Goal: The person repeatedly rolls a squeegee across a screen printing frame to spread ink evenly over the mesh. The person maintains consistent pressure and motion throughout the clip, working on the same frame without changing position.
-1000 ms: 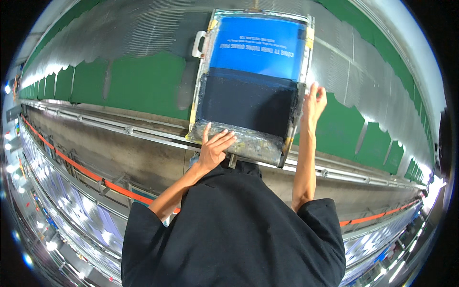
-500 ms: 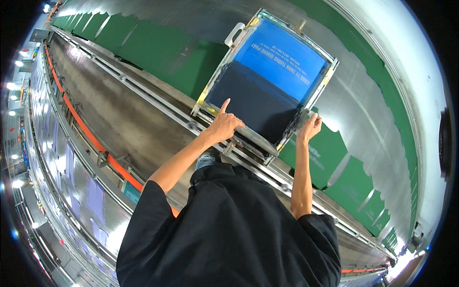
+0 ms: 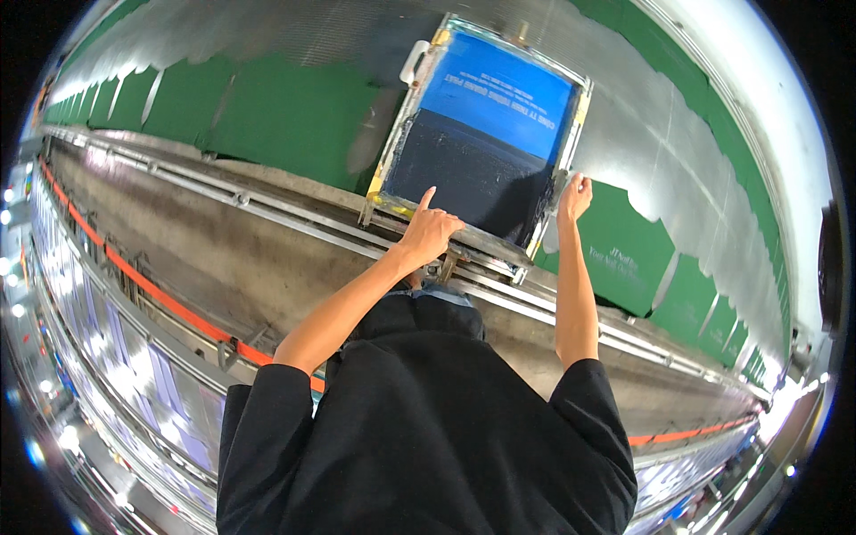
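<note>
A screen printing frame [image 3: 581,111] lies over the long printing table, tilted in the view. Its mesh is bright blue [image 3: 499,89] at the far part and coated with black ink [image 3: 468,165] at the near part. My left hand [image 3: 428,234] rests on the near rail of the frame, index finger stretched forward, the other fingers curled over the rail. At the right side, my right hand [image 3: 575,198] is closed with its fingertips at a grey tab beside the frame; the exact grip is partly hidden. A white handle [image 3: 415,62] sticks out on the frame's left side.
Green printed panels [image 3: 285,120] lie in a row along the table, with shiny grey sheet surface [image 3: 642,116] beyond them. Metal rails [image 3: 294,218] run along the near edge. Behind me are an orange rail [image 3: 169,303] and another long table with pale purple panels [image 3: 169,383].
The view has turned, and the frame with both hands appears farther left and slightly higher. Both hands stay at the same parts of the frame.
</note>
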Action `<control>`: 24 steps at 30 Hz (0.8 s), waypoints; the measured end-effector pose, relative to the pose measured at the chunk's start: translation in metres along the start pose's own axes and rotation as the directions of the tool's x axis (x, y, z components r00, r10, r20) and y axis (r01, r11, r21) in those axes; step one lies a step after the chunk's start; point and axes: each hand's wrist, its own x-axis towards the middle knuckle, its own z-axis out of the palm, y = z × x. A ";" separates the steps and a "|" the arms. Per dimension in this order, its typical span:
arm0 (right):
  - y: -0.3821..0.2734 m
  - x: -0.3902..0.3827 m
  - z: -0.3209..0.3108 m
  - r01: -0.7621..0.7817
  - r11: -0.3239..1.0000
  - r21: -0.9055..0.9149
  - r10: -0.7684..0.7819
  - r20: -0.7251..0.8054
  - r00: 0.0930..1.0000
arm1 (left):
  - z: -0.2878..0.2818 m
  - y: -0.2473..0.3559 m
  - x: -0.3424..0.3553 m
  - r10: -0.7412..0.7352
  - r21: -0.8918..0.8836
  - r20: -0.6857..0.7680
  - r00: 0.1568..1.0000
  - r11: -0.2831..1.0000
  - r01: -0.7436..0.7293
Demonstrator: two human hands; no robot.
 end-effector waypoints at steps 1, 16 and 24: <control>-0.003 0.000 -0.001 -0.013 1.000 -0.024 0.014 0.041 0.999 | -0.001 -0.005 0.000 0.020 -0.016 0.013 1.000 1.000 -0.020; -0.010 -0.005 -0.022 0.065 0.966 -0.248 -0.039 0.106 0.994 | -0.047 -0.057 0.029 0.117 -0.091 0.248 0.962 0.991 -0.097; -0.110 -0.143 -0.095 0.674 0.720 -0.167 -0.268 0.828 0.492 | -0.062 -0.104 0.000 0.061 0.020 0.130 0.990 0.998 -0.064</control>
